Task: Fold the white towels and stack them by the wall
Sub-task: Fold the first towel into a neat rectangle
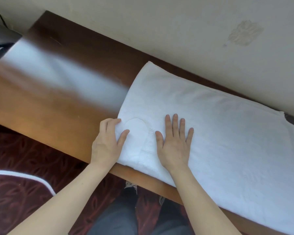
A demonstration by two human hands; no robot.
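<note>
Gripping the white towel (pixel 210 124) edge with left hand (pixel 107 143); pressing it with flat, straight-fingered right hand (pixel 175 146) just beside.

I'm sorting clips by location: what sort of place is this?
Probably a hotel room: a white towel on a wooden desk, dark red patterned carpet, and embossed wallpaper.

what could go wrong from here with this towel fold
1. The white towel hangs over the front edge of the table. If the flat right hand lifts, the towel might slide toward the carpet.
2. The left hand grips only the near part of the towel's left edge, so the fold may come out skewed or bunched.
</note>
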